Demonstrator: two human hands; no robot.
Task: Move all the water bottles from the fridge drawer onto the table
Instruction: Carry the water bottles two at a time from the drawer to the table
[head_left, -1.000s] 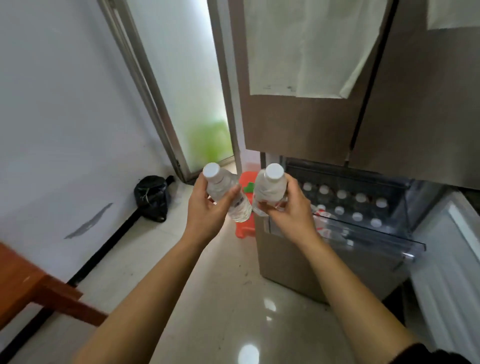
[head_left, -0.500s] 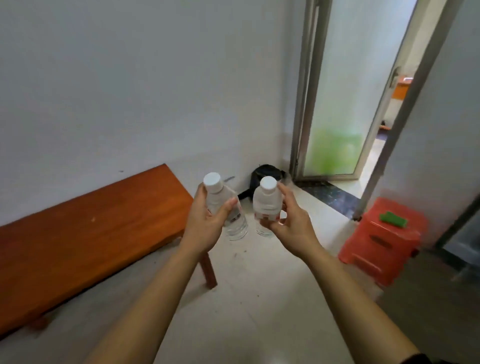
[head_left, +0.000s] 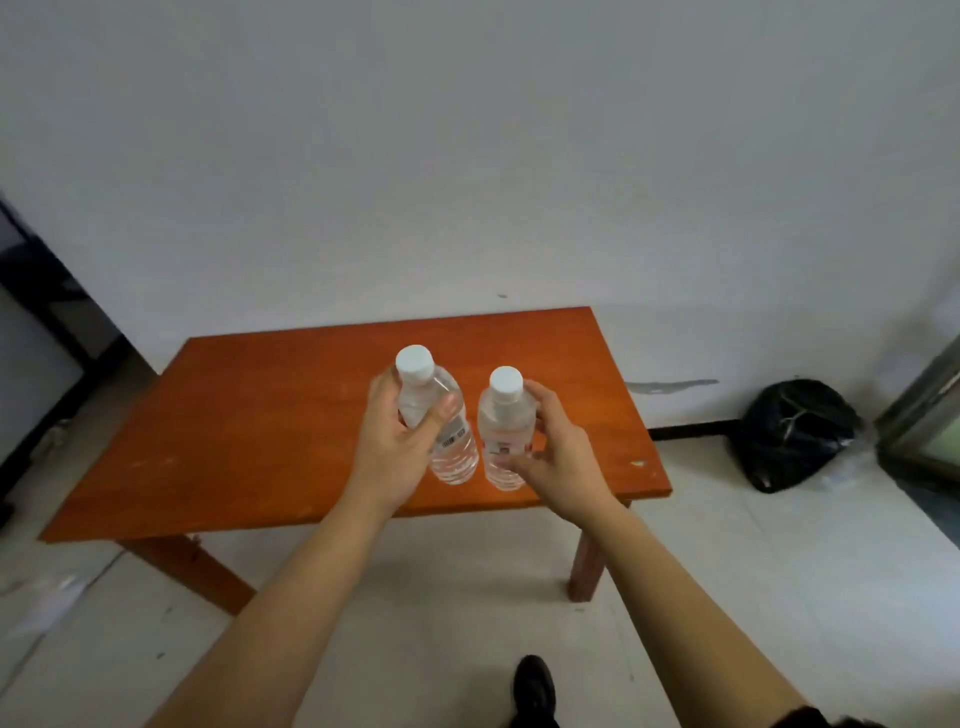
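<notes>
Black shoe is showing at the bottom edge on the pale tiled floor, and a dark sleeve is peeking in at the lower right corner. Both bare forearms are reaching forward over the near edge of the table. Left hand is gripping the left bottle around its upper half, thumb lying across the front below the neck, fingers curling behind. Right hand is pinching the right bottle from its right side, thumb low by the label, fingertips up near the shoulder. Both bottles are clear and water-filled, with white caps on and labels facing the camera. Left bottle is tilting, cap leaning left, base swinging toward the right bottle; right bottle is standing close to upright. The two are sitting just beside each other with a narrow gap between. Bases are lying over the near right part of the orange-brown tabletop, possibly touching it; can't tell from this angle. Table is standing against the white wall, two legs showing underneath. Black bag is sitting on the floor by the wall, right of the table and apart from it. Metal door frame is cutting into the far right edge.
</notes>
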